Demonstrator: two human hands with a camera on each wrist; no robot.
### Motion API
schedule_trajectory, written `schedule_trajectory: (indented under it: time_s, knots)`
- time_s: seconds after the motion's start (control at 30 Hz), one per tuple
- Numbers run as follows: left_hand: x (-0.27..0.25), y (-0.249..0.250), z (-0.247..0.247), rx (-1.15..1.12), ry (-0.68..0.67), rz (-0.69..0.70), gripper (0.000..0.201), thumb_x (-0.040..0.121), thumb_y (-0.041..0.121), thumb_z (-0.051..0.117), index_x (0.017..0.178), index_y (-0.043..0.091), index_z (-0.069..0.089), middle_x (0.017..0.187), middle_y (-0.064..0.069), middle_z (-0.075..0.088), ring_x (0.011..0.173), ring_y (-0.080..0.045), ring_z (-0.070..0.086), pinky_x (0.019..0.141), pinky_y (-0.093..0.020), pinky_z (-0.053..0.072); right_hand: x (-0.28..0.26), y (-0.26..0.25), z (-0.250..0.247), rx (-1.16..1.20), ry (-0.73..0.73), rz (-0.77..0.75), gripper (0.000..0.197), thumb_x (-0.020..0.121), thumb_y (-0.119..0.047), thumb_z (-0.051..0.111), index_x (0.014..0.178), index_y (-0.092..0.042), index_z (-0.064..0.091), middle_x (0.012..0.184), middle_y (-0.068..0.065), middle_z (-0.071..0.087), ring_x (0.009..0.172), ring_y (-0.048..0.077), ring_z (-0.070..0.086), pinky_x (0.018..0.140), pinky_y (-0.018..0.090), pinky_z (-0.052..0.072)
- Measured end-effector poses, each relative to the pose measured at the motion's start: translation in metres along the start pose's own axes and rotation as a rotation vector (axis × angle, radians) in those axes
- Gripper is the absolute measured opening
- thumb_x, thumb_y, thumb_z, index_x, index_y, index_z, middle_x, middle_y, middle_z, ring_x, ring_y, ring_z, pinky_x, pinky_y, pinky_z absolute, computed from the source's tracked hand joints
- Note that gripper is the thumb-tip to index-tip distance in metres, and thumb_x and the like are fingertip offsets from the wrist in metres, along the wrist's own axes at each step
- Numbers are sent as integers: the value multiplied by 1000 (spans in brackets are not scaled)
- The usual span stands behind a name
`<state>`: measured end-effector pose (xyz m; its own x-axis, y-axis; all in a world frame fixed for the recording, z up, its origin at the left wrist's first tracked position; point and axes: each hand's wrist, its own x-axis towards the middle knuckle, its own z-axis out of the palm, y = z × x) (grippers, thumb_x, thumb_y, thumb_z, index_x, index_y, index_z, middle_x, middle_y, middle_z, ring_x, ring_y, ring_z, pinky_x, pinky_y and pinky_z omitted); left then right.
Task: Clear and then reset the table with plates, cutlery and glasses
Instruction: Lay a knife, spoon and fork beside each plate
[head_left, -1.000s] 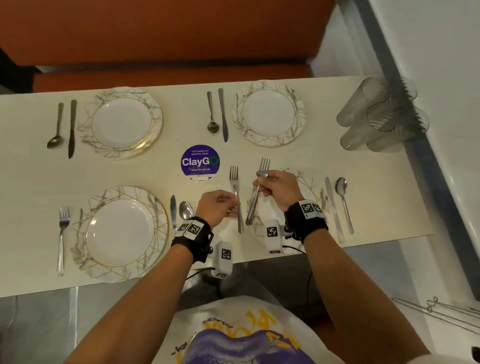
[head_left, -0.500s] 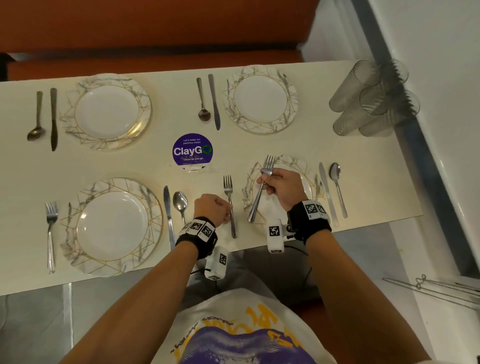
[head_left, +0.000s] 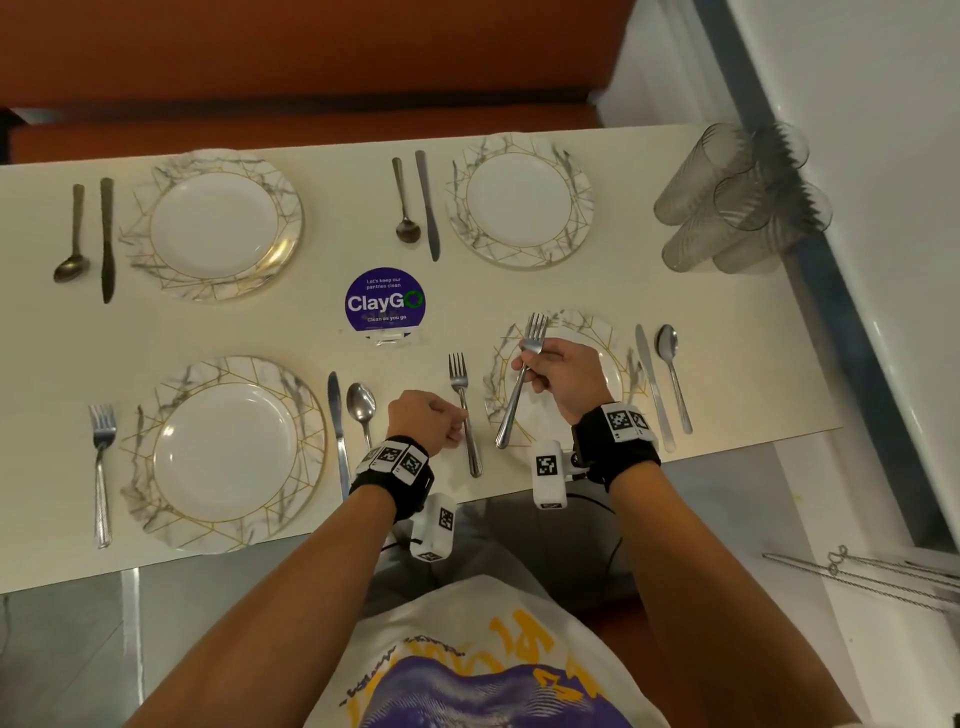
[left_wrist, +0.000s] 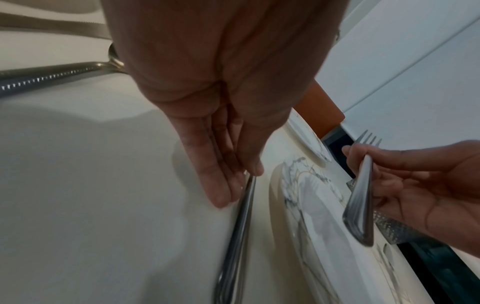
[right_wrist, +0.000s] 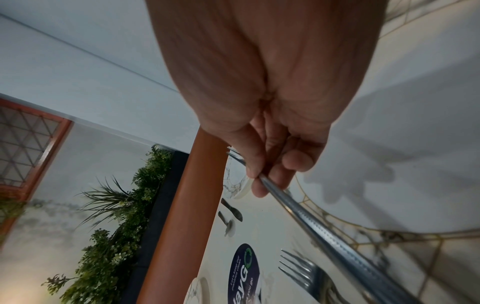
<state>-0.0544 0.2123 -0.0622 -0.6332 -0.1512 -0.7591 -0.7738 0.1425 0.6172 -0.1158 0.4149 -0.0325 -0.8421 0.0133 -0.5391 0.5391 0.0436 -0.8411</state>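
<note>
A fork (head_left: 464, 410) lies flat on the cream table (head_left: 519, 291), just left of the near right plate (head_left: 605, 332). My left hand (head_left: 460, 428) pinches its handle (left_wrist: 245, 207) between thumb and fingers, low on the table. My right hand (head_left: 530, 364) grips a second fork (head_left: 511, 410) near its neck and holds it tilted above that plate, tines pointing away. In the right wrist view the held fork's handle (right_wrist: 324, 232) runs down from the right hand (right_wrist: 262, 179), with the table fork's tines (right_wrist: 298, 269) below it.
A knife (head_left: 652, 384) and spoon (head_left: 672, 374) lie right of the near right plate. Three more plates (head_left: 311, 431) (head_left: 291, 218) (head_left: 582, 208) have cutlery beside them. Several glasses (head_left: 727, 208) lie stacked at the far right. A purple sticker (head_left: 384, 301) marks the table's middle.
The head view has shifted a little. Both hands keep their forks and have barely moved relative to the near right plate.
</note>
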Motion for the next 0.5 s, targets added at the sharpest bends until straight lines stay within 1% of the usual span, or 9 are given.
schedule_trajectory:
  time_s: [0.07, 0.1, 0.17, 0.2, 0.23, 0.3, 0.37, 0.4, 0.5]
  knots:
    - [-2, 3, -5, 50, 47, 37, 18, 95, 14, 71, 86, -1, 73, 73, -11, 75, 60, -21, 70, 63, -36, 65, 0, -2, 2, -6, 0, 9, 13, 93, 3, 62, 104, 4, 69, 83, 17, 74, 65, 19, 59, 57, 28, 44]
    - [-3, 4, -7, 141, 97, 98, 24, 97, 23, 70, 84, 3, 72, 71, -9, 73, 59, -20, 68, 61, -35, 63, 0, -3, 4, -13, -5, 10, 14, 93, 2, 62, 105, 4, 69, 83, 16, 74, 65, 19, 59, 58, 28, 44]
    - [-9, 10, -12, 297, 201, 250, 33, 99, 38, 64, 82, 9, 68, 70, -1, 65, 62, -13, 60, 58, -24, 49, -2, -6, 9, -23, -24, 9, 13, 93, 1, 62, 104, 2, 70, 83, 14, 74, 66, 19, 60, 58, 28, 44]
    - [-14, 15, -13, 299, 213, 306, 35, 99, 42, 62, 83, 11, 67, 70, 1, 62, 63, -11, 57, 59, -21, 43, -3, -8, 14, -30, -33, 5, 12, 93, 0, 63, 103, 0, 71, 83, 14, 75, 67, 19, 60, 58, 28, 44]
    - [-17, 20, -15, 268, 181, 335, 36, 99, 46, 61, 86, 13, 67, 72, 2, 64, 66, -12, 59, 61, -22, 44, -4, -12, 19, -33, -48, -3, 12, 93, -1, 64, 102, -2, 71, 83, 13, 75, 67, 18, 61, 58, 27, 45]
    - [-20, 29, -14, 195, -6, 326, 36, 98, 51, 60, 94, 17, 70, 81, 1, 74, 75, -17, 70, 68, -29, 57, -7, -19, 29, -31, -74, -15, 11, 93, -3, 65, 102, -5, 71, 84, 13, 75, 67, 18, 62, 57, 26, 46]
    - [-28, 34, -19, 152, -186, 298, 29, 97, 44, 67, 100, 16, 72, 87, -2, 78, 80, -19, 75, 73, -35, 63, -14, -28, 42, -21, -95, -29, 10, 92, -2, 67, 99, -7, 72, 81, 12, 73, 66, 19, 63, 55, 25, 46]
    - [-28, 36, -20, 113, -219, 288, 24, 96, 37, 71, 100, 14, 73, 87, -4, 79, 78, -19, 75, 73, -36, 63, -13, -32, 45, -20, -101, -29, 11, 91, 0, 67, 98, -8, 72, 79, 11, 70, 65, 19, 63, 54, 25, 45]
    - [-36, 35, -36, 2, -186, 325, 13, 91, 21, 78, 94, 8, 77, 77, -2, 76, 66, -18, 67, 66, -34, 57, -17, -42, 55, 14, -110, -33, 11, 92, 3, 66, 99, -5, 70, 73, 8, 67, 64, 20, 65, 55, 27, 45]
